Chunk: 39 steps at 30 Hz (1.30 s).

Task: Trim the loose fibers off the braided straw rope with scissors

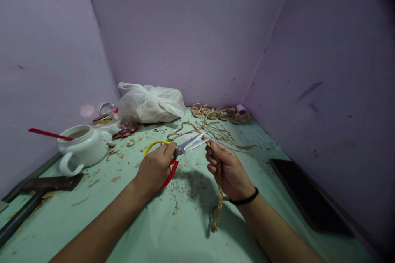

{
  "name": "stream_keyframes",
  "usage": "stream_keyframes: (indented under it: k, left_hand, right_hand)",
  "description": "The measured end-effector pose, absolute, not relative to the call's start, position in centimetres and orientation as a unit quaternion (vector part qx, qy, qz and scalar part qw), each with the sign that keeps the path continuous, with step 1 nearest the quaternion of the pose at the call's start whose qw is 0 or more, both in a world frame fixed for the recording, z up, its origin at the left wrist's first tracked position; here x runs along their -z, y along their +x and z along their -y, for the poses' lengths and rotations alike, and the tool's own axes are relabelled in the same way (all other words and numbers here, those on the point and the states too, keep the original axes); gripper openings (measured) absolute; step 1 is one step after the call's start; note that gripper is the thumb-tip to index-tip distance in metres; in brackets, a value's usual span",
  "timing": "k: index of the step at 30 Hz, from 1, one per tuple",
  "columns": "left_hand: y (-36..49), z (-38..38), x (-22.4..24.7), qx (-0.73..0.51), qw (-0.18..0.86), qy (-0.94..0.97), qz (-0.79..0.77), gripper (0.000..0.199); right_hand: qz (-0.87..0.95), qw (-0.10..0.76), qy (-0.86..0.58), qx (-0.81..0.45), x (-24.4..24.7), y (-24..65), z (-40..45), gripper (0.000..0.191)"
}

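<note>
My left hand (156,165) is closed round the scissors (179,151), which have one yellow and one red handle loop. Their blades are parted and point right, with the tips by the fingers of my right hand (226,168). That hand pinches a braided straw rope (219,197); its lower end hangs below the palm, and the upper part runs up at the blades. Whether the blades touch the rope cannot be made out. Behind the hands, loose thin straw cords (220,131) lie on the green tabletop (182,230).
A white pot (84,148) with a red stick stands at the left, above a hammer (46,185). Further back are a white plastic bag (152,104), woven straw pieces (212,114) and a pink spool (241,110). A dark phone-like slab (308,197) lies right.
</note>
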<state>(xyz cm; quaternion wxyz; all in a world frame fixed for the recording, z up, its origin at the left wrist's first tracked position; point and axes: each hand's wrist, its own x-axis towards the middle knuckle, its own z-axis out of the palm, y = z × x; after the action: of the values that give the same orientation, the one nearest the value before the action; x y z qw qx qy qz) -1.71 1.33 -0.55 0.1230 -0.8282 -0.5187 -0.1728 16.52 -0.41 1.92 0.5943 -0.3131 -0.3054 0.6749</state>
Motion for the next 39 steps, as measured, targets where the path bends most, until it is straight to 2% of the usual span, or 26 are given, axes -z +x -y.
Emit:
stream_keyframes:
  k: [5,9,18,21,23,26,29,33,36,39]
  left_hand:
    - [-1.8,-1.2,0.3,0.16,0.127,-0.829,0.521,0.033]
    - [-1.7,-1.2,0.1,0.154,0.083,-0.831,0.527,0.03]
    - [-1.9,-1.5,0.2,0.34,-0.147,-0.743,0.557,0.011]
    - [-1.5,-1.6,0.6,0.427,-0.286,-0.65,0.56,0.024]
    - [-1.2,-1.3,0.6,0.446,-0.314,-0.633,0.549,0.026]
    - [-0.8,-0.6,0.3,0.378,-0.198,-0.731,0.532,0.019]
    - [-0.4,-0.1,0.0,0.282,-0.059,-0.814,0.505,0.031]
    - [-0.1,0.1,0.3,0.213,0.067,-0.815,0.535,0.04]
    - [-0.2,0.0,0.5,0.188,0.116,-0.811,0.542,0.041]
    - [-0.3,-0.1,0.5,0.176,0.113,-0.812,0.545,0.04]
  right_hand:
    - [0.303,0.6,-0.317,-0.669,-1.9,16.6,0.3,0.017]
    - [0.293,0.605,-0.327,-0.664,-1.9,16.7,0.3,0.021]
    - [0.293,0.585,-0.34,-0.676,-1.4,16.3,0.2,0.024]
    - [0.3,0.556,-0.342,-0.696,-0.9,15.8,0.4,0.023]
    - [0.305,0.547,-0.346,-0.699,-0.6,15.5,0.6,0.024]
    - [0.305,0.556,-0.353,-0.688,-0.6,15.5,0.6,0.025]
    - [0.304,0.573,-0.344,-0.679,-0.9,15.7,0.5,0.02]
    - [0.311,0.581,-0.337,-0.672,-1.3,15.8,0.6,0.02]
    - [0.325,0.58,-0.348,-0.662,-1.2,15.7,0.7,0.022]
    - [0.335,0.581,-0.356,-0.651,-1.1,15.6,0.8,0.022]
